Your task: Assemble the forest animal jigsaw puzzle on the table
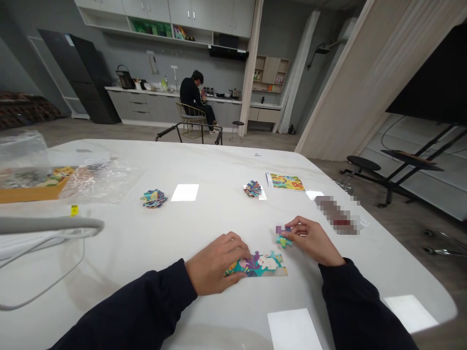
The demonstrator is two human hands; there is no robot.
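A joined strip of jigsaw puzzle pieces point(268, 264), showing a white rabbit on teal, lies flat near the front of the table. My left hand point(220, 262) grips its left end, thumb along the lower edge and fingers over the top. Just above the strip's right end, my right hand point(313, 239) pinches a single puzzle piece point(283, 239), purple and teal with a yellow-green patch. That piece is apart from the strip. Farther back are two piles of loose pieces, a left pile point(153, 198) and a right pile point(253, 188).
A colourful picture card point(286, 182) lies at the back right, near a pixelated item point(337, 215). At left are an orange box point(31, 194), clear plastic bags point(102, 182) and a grey curved bar point(51, 225). A person point(191, 97) sits by the far counter.
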